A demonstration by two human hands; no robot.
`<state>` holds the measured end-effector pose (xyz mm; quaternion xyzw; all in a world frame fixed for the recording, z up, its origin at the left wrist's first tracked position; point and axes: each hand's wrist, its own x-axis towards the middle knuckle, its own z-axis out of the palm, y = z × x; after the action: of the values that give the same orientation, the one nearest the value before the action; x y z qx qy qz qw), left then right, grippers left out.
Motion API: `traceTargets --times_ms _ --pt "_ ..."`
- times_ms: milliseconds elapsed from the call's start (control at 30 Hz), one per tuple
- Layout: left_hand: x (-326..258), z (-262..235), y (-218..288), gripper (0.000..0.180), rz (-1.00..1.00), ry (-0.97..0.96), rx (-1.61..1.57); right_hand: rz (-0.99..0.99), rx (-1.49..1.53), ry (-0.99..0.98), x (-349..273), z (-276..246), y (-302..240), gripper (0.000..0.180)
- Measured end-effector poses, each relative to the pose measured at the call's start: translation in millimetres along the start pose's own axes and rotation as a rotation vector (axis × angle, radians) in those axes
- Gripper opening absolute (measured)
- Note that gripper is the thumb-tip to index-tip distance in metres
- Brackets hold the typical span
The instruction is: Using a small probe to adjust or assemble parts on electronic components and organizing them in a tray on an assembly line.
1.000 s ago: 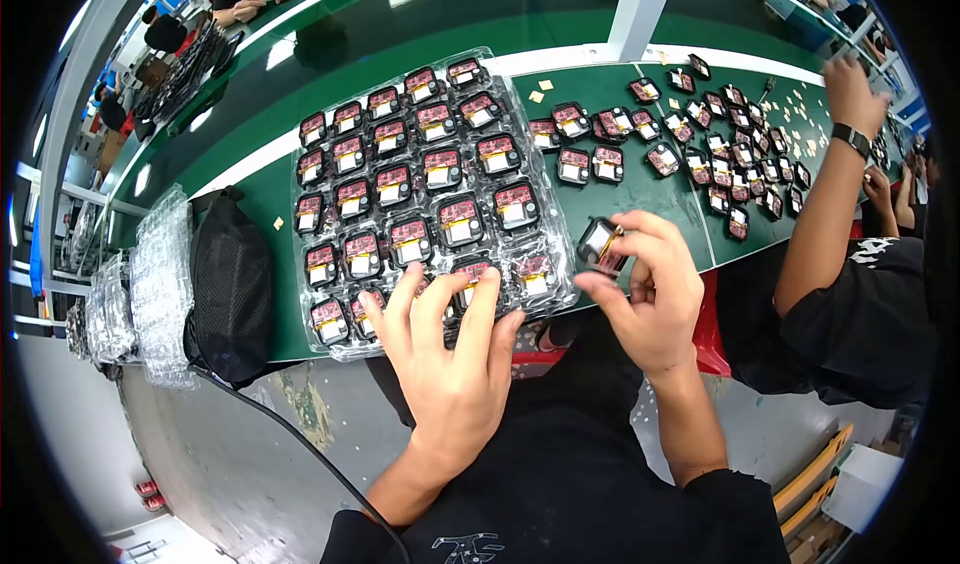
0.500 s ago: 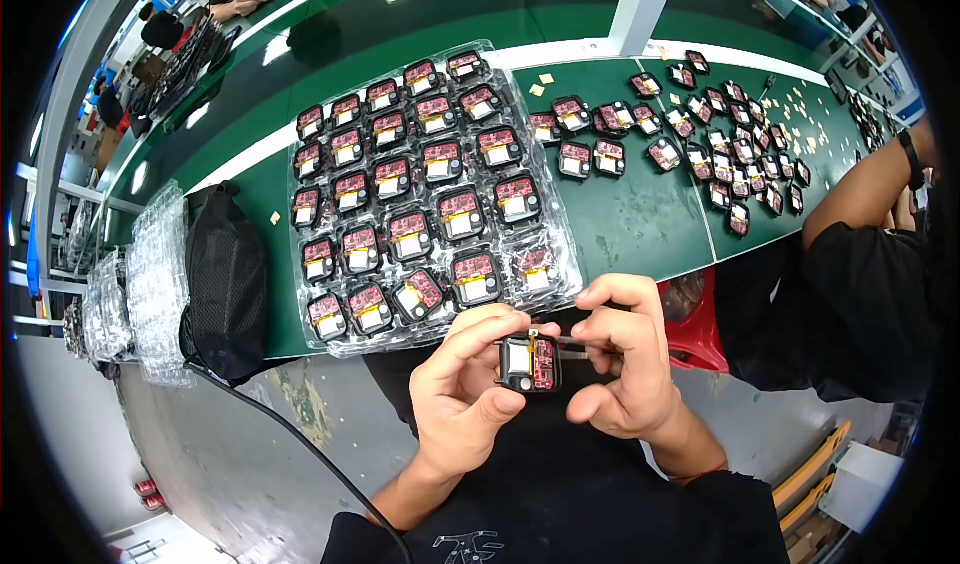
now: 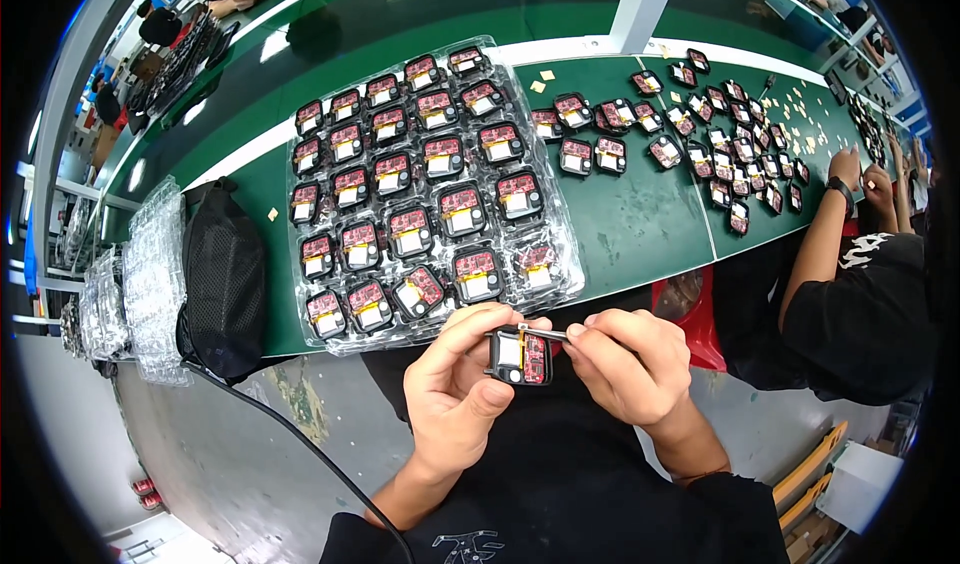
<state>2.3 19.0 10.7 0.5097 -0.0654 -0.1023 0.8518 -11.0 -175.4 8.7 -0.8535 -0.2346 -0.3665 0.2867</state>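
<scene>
My left hand (image 3: 447,399) holds a small black square device housing (image 3: 535,360) by its edges, its inside facing up. A red circuit board, a white block and a yellow flex strip show in it. My right hand (image 3: 640,374) pinches thin metal tweezers (image 3: 550,335), whose tip is at the housing's upper edge, by the end of the yellow strip. Whether the tip grips the strip cannot be made out. Just beyond my hands, a clear plastic tray (image 3: 562,234) carries rows of similar housings, one of them (image 3: 419,292) sitting tilted.
Many loose housings (image 3: 663,152) and small pale pieces lie to the right on the green table (image 3: 640,224). A co-worker's arm (image 3: 822,224) reaches in there. At left stand a black bag (image 3: 228,274), stacked clear trays (image 3: 155,284) and a black cable (image 3: 300,446).
My right fingers have closed in around the tweezers, and the tip has come to the housing's top edge. The housing shifted slightly left and up. The co-worker's arm at right has moved.
</scene>
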Motion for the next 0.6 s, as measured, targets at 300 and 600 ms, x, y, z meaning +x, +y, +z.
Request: traceTargets --times_ms 300,600 --pt "0.0 -6.3 -0.9 0.070 0.002 -0.067 -0.068 0.043 0.012 0.043 1.2 3.6 -2.2 0.032" --pt "0.3 -5.4 -2.5 0.068 -0.027 -0.069 -0.086 0.147 0.139 0.007 3.6 4.4 -2.1 0.025"
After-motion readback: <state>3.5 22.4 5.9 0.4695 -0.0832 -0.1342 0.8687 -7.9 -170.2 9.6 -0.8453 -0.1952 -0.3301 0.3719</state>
